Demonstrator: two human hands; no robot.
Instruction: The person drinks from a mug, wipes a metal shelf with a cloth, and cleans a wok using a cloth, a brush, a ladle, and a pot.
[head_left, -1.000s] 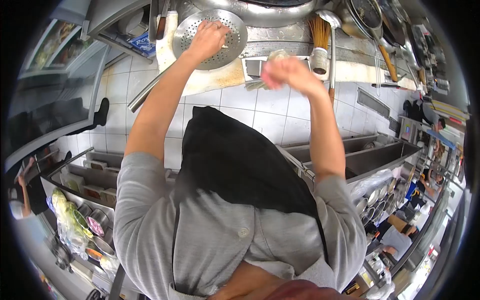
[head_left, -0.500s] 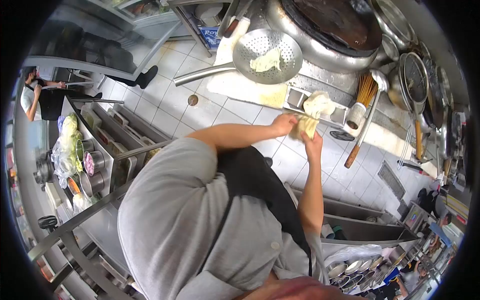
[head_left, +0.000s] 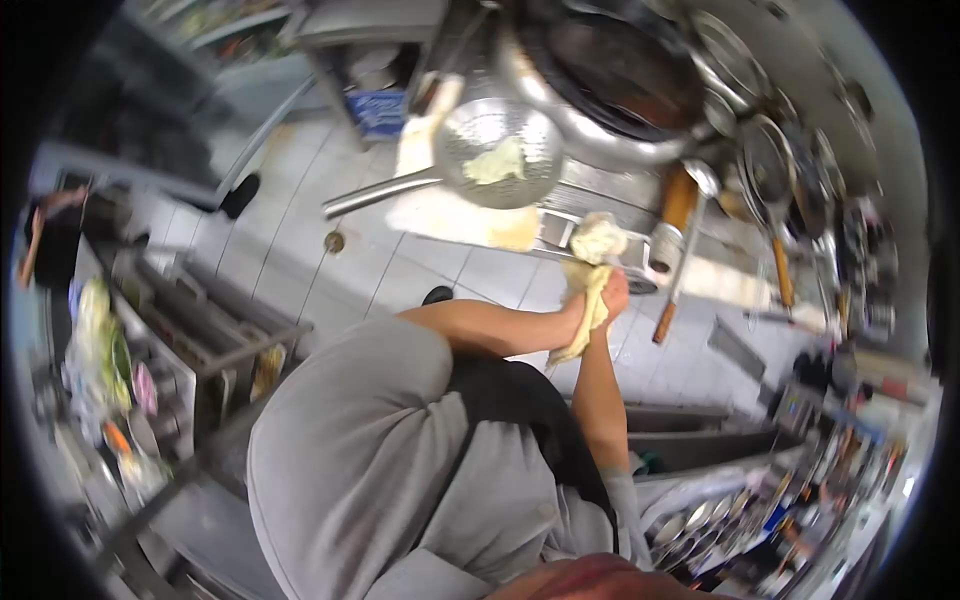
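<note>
Just in front of my body, my left hand (head_left: 572, 322) and my right hand (head_left: 616, 294) meet around a pale yellow cloth (head_left: 594, 308). Both are closed on it, and one end of the cloth hangs down below the left hand. Motion blur and the cloth's folds hide some fingers. Just beyond the hands, a bunched, off-white cloth (head_left: 598, 238) lies at the counter edge. A perforated metal strainer (head_left: 462, 140) with a long handle rests farther left, with a crumpled pale cloth (head_left: 498, 164) lying in its bowl.
A large wok (head_left: 625, 70) sits on the stove at the back. A bamboo brush (head_left: 678, 200) and a ladle (head_left: 684, 255) with a wooden handle lie to the right. Metal shelving (head_left: 190, 360) with vegetables stands at left. Tiled floor (head_left: 320, 270) spreads between.
My hands have come together and drawn closer to my body with the yellow cloth, which now hangs below them. The whole view has shifted, and the surroundings appear farther left.
</note>
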